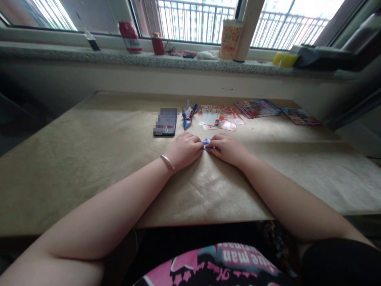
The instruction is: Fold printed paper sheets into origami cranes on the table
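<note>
Between my hands, low over the table, is a small folded piece of blue-and-white paper (206, 142). My left hand (187, 150) pinches its left side, with a silver bangle on the wrist. From the right, my right hand (228, 148) has its fingers closed on the paper's other side. My fingers cover much of the paper, so its full shape is hidden. Just beyond my left hand lies a folded blue, white and red paper figure (188, 116) with pointed tips. A dark phone (166, 122) rests left of that figure.
Red and white printed cards (218, 116) lie spread beyond my right hand. Further right are a pile of colourful cards (257, 108) and another stack (300, 116). The stone windowsill (107, 58) behind the table holds a red can (129, 37), a paper cup (230, 39) and a yellow item (285, 60).
</note>
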Demonstrator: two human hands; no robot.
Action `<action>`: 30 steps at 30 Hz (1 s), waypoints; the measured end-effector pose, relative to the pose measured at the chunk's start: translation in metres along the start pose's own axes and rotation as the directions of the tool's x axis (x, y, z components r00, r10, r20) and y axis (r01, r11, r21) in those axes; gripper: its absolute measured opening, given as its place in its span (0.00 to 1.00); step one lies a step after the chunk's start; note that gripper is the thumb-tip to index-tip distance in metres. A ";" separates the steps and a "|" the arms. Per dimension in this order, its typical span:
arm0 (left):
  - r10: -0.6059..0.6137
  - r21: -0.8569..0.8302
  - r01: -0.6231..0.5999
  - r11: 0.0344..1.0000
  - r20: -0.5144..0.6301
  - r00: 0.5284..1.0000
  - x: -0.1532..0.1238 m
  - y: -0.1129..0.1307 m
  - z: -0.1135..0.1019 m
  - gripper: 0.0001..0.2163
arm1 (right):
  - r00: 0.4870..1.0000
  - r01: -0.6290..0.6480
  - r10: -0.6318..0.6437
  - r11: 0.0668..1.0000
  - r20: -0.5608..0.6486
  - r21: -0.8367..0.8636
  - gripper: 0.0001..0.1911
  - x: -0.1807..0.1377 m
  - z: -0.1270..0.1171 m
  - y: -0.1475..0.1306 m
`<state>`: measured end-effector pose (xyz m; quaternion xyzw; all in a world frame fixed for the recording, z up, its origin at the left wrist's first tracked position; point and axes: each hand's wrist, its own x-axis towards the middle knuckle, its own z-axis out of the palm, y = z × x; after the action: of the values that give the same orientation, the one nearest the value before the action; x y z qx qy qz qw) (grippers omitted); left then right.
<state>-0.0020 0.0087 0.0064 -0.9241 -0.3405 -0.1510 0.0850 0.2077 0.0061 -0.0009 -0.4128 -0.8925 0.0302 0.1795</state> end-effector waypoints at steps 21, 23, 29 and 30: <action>-0.052 -0.081 0.056 0.995 0.049 0.997 0.000 0.001 0.002 0.10 | 0.999 0.030 -0.023 0.973 0.033 -0.227 0.13 0.002 -0.006 -0.007; -0.056 -0.081 0.059 0.995 0.044 0.997 0.000 0.001 0.001 0.10 | 0.999 0.025 -0.019 0.972 0.028 -0.233 0.13 0.002 -0.006 -0.007; -0.048 -0.083 0.052 0.995 0.053 0.997 0.001 0.001 0.001 0.11 | 1.000 0.013 -0.010 0.970 0.011 -0.242 0.13 0.002 -0.004 -0.005; -0.049 -0.079 0.053 0.995 0.057 0.997 0.001 0.002 0.001 0.11 | 1.000 0.006 -0.004 0.969 0.007 -0.248 0.14 0.002 -0.003 -0.004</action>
<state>-0.0003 0.0081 0.0059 -0.9217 -0.3598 -0.1411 0.0346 0.2044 0.0045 0.0035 -0.4296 -0.8909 -0.0806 0.1237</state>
